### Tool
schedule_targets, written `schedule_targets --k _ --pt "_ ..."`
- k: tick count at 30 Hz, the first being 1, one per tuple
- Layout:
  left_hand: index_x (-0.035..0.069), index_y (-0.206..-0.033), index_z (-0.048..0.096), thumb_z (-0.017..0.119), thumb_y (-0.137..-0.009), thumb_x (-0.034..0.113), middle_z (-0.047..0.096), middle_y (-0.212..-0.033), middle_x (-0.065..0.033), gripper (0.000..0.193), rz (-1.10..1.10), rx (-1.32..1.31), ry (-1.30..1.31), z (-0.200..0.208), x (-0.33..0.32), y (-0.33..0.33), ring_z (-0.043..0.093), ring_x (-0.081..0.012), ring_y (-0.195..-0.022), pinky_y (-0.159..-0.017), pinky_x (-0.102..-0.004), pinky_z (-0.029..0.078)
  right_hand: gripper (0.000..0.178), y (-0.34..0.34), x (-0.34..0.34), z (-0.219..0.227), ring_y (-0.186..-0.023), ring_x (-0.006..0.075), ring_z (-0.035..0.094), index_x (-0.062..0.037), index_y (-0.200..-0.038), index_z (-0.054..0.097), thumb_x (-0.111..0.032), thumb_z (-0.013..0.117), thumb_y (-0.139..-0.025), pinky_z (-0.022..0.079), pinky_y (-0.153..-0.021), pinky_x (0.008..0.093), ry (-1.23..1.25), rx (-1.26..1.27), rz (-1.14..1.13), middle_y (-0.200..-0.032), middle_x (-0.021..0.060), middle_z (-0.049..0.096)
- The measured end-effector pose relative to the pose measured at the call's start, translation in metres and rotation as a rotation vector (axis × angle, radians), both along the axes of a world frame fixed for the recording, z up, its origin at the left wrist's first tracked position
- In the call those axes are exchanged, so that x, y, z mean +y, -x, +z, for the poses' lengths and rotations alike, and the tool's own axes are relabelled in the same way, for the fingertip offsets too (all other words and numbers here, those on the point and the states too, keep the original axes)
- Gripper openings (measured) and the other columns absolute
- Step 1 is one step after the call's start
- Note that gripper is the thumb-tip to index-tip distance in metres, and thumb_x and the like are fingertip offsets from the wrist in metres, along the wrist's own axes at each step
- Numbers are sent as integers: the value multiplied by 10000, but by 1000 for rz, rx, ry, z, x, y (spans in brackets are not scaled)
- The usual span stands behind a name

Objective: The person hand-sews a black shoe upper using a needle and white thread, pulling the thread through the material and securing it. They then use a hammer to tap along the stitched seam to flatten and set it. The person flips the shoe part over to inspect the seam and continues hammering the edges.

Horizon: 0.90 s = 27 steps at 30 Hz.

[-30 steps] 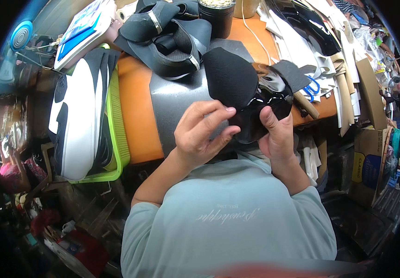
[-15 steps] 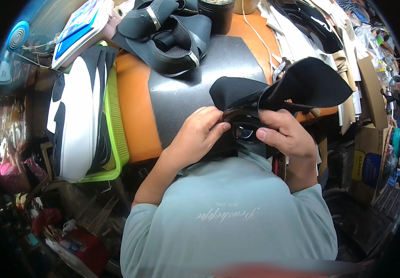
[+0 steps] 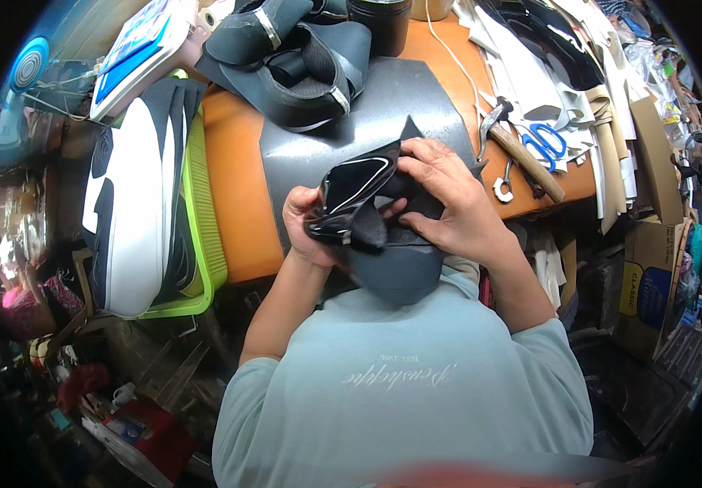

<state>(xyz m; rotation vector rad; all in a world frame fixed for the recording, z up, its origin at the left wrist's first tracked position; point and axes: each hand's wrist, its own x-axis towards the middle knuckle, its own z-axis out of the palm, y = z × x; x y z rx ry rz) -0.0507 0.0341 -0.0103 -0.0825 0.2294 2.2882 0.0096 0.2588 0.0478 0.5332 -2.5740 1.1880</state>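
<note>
Just in front of my chest, both hands hold a black shoe upper (image 3: 356,183), glossy on one face and matte on the other. My left hand (image 3: 306,226) is closed round its shiny side, the thumb on the near edge. With thumb and fingers, my right hand (image 3: 458,199) grips the matte folds on the other side. A rounded matte part of the piece hangs down against my shirt. Beyond it lies a dark, smooth sheet (image 3: 404,89) on the orange tabletop (image 3: 233,183), with several matte black uppers (image 3: 334,61) piled at its far left.
A hammer (image 3: 526,154) and blue-handled scissors (image 3: 546,145) lie at the right. Behind them are white sheets (image 3: 522,77) and glossy black pieces (image 3: 546,41). On the left, a green basket (image 3: 212,252) holds white and black cut pieces (image 3: 141,220). A black canister (image 3: 379,28) stands at the back.
The upper has been turned over and brought lower and left, showing its glossy face. My right hand moved up and left, my left hand slightly left. The hammer and scissors are now uncovered.
</note>
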Motion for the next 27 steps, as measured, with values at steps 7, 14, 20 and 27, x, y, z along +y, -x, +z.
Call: schedule_targets --k 7,14,20,27 --pt "-52 -1290 582 530 -1004 194 694 -1233 -170 381 23 481 214 0 -2 7 714 -206 -1095 -980 -352 586 505 2 -3 6 -1243 363 560 -31 -1163 674 18 804 -678 444 -1055 471 -126 31 -96 -1294 140 594" --pt "-47 -1427 537 566 -1093 213 699 -1240 -79 424 -52 657 717 8 -13 4 674 -109 -1110 -975 -266 523 342 8 -1 2 -1238 311 569 -58 -1012 672 -80 812 -702 360 -1154 587 -412 55 -172 -1167 87 632" --pt "18 -1527 452 656 -1049 170 684 -1286 -100 542 -220 340 300 8 -24 9 701 -166 -1101 -962 -321 567 207 8 14 14 -1025 258 642 -81 -894 678 -99 843 -771 269 -1209 626 -148 -83 -61 -861 24 648" --pt "60 -1540 408 802 -927 124 624 -1415 -169 732 -240 276 91 -13 -35 8 670 -256 -1240 -1068 -422 547 238 8 49 30 -1037 238 700 -131 -766 666 -44 883 -722 232 -1225 539 570 -164 221 -856 5 695"
